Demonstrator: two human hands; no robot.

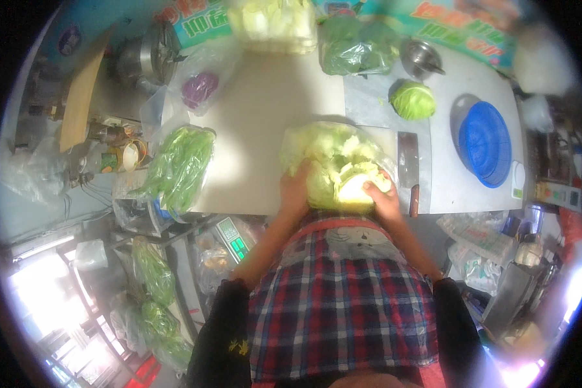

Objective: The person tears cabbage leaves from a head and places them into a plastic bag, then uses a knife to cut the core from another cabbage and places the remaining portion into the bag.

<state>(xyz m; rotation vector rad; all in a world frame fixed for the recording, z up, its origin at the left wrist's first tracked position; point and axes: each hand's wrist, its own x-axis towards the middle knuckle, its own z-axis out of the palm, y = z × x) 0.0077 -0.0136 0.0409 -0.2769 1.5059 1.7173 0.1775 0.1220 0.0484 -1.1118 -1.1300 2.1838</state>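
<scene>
A clear plastic bag (320, 140) full of pale green cabbage pieces lies at the table's near edge, in front of the plaid apron. My left hand (296, 186) grips the bag's left side, its fingertips partly hidden by the bag and leaves. On the right side, my right hand (384, 194) holds the bag's edge, the thumb against a bright cut cabbage piece (354, 188). Just right of the bag, a cleaver (408, 160) lies flat with its wooden handle towards me. A whole green cabbage (413, 101) sits beyond the cleaver.
Bagged green vegetables (182, 165) lie left on the table (252, 160), with a bagged purple cabbage (200, 90) behind. At the back are a bag of pale leaves (271, 24), bagged dark greens (356, 48) and a metal bowl (419, 58). A blue plastic basket (486, 144) stands right.
</scene>
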